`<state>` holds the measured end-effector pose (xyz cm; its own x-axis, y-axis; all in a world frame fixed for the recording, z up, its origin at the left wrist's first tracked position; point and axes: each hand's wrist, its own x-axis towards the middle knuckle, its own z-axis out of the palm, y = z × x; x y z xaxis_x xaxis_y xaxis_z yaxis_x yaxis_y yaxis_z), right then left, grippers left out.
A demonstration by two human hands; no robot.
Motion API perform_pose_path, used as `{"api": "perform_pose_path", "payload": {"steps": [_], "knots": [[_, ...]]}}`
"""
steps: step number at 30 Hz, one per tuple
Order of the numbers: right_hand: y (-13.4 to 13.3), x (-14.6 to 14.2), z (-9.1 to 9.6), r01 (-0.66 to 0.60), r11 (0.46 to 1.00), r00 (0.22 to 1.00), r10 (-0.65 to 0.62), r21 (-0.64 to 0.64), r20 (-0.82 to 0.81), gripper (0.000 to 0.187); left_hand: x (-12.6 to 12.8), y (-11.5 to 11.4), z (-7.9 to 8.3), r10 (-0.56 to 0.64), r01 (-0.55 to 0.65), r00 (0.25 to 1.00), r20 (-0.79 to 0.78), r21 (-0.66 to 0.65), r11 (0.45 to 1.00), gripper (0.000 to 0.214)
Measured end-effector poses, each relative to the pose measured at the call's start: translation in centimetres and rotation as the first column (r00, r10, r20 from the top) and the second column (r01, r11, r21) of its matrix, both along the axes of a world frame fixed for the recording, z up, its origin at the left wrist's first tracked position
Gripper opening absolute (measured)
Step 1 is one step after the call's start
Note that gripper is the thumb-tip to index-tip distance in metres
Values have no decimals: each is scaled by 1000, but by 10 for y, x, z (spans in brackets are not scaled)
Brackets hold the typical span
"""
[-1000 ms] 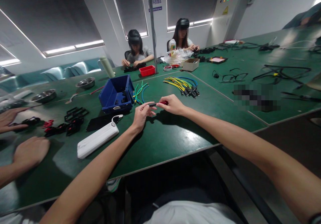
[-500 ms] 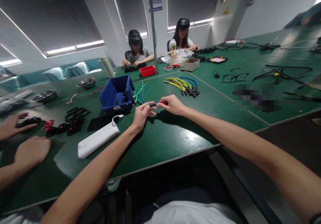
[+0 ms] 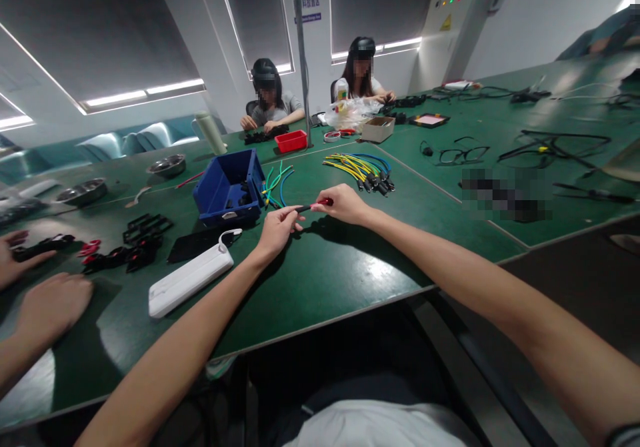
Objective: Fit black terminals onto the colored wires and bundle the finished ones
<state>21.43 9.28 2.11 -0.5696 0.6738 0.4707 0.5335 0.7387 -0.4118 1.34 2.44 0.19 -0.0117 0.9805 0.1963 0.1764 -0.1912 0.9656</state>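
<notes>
Above the green table (image 3: 320,287), my left hand (image 3: 277,228) pinches the black end of a thin black-and-red rod (image 3: 307,208). At its red end, the fingers of my right hand (image 3: 346,204) are closed. Whether the rod is one piece or two is too small to tell. Just beyond my left hand are loose green and blue wires (image 3: 276,183) and a blue bin (image 3: 209,200) with small black parts inside. A bundle of yellow, green and blue cables (image 3: 353,163) with black ends lies behind my right hand.
A white power bank (image 3: 191,281) and a flat black item (image 3: 193,247) lie left of my forearm. Another person's hands (image 3: 53,303) rest at far left beside black-and-red parts (image 3: 127,252). Two people sit opposite, near a red tray (image 3: 291,141). Glasses (image 3: 463,155) lie right.
The view has shifted slightly. More of the red end now shows between my hands, and my right fingers remain closed on it.
</notes>
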Motion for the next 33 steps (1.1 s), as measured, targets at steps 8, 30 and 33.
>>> {"api": "perform_pose_path", "payload": {"steps": [8, 30, 33], "knots": [[1, -1, -2, 22, 1000, 998, -22, -1, 59, 29, -3, 0, -2, 55, -42, 981, -184, 72, 996, 33], [-9, -7, -5, 74, 993, 987, -87, 96, 136, 31, -9, -1, -6, 40, -7, 954, -298, 109, 994, 30], [-10, -7, -4, 71, 992, 986, -85, 105, 141, 30, -9, -1, -7, 40, -4, 946, -320, 113, 994, 30]]}}
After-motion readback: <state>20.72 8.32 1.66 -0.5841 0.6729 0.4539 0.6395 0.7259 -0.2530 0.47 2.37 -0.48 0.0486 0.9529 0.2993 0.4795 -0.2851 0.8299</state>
